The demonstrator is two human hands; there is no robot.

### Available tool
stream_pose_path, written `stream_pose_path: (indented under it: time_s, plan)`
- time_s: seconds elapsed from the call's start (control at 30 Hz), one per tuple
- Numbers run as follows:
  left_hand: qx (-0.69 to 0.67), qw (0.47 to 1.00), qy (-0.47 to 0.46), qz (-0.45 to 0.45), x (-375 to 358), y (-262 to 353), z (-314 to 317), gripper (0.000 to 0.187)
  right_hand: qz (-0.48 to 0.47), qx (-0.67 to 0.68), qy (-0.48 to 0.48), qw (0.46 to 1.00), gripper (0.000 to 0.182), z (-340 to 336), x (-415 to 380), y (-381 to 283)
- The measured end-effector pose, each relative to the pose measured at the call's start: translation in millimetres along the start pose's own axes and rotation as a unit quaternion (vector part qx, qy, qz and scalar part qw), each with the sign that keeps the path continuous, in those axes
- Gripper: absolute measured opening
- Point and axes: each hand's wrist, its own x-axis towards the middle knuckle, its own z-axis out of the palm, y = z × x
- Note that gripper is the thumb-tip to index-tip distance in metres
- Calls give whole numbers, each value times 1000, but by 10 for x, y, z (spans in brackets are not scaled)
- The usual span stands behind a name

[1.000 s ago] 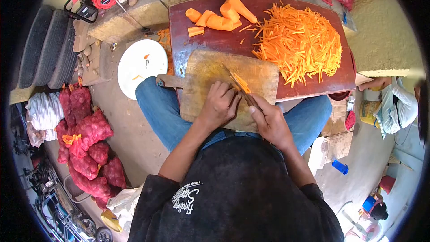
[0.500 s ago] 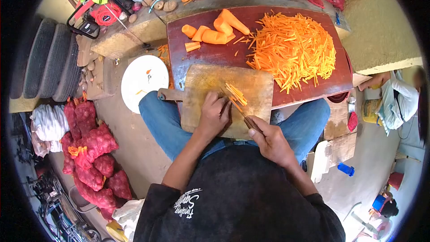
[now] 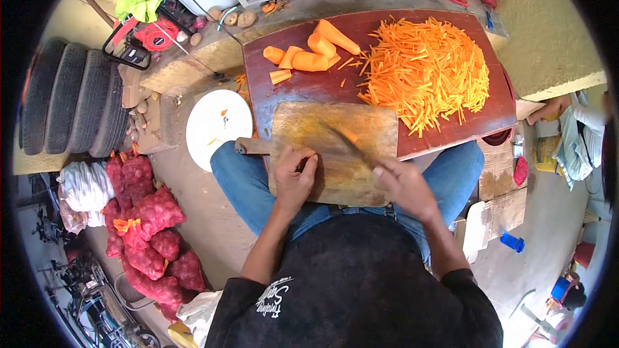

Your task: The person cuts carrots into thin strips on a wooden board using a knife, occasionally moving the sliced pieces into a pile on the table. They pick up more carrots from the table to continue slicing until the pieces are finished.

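Observation:
A worn wooden cutting board (image 3: 335, 183) with a handle on its left lies across my lap, against the table edge. My left hand (image 3: 294, 177) rests on the board's left part with fingers curled and closed; whatever may be in them is hidden. In my right hand (image 3: 407, 187) is a knife (image 3: 351, 142), its blade slanting up and left over the board, smeared by motion. A few cut carrot sticks (image 3: 348, 134) show beside the blade. Beyond the board, peeled carrot pieces (image 3: 311, 60) and a large heap of carrot sticks (image 3: 429, 71) lie on the table.
The dark red table (image 3: 277, 90) stands in front of my knees. On the floor to the left are a white round lid or basin (image 3: 216, 129), red mesh sacks (image 3: 151, 219) and stacked tires (image 3: 71, 100). Another person (image 3: 574, 135) is at the far right.
My left hand has drawn back left, away from the carrot sticks. My right hand has moved with the knife, whose blade now covers most of the sticks. The whole view has shifted slightly.

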Motion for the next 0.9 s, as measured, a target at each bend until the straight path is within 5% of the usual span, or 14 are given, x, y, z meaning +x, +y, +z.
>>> stream_pose_path:
  time_s: [0.1, 0.4, 0.6, 0.73, 0.9]
  plan:
    - [25, 999, -38, 19, -38, -31, -43, 8, 31, -27, 57, 998, 38, -378, 280, 70]
    - [55, 994, -60, 80, 16, -137, 60, 10, -75, -138, 233, 960, 35, -1266, 757, 249]
    - [47, 995, -84, 30, 49, -66, 26, 9, 19, -1, 205, 979, 40, -1259, 679, 93]
    - [9, 996, -89, -6, 182, 71, 86, 11, -134, -163, 155, 965, 41, -758, 468, 163]
    - [50, 966, -74, 245, 853, 498, 477, 16, -211, -290, 131, 924, 45, -539, 278, 163]
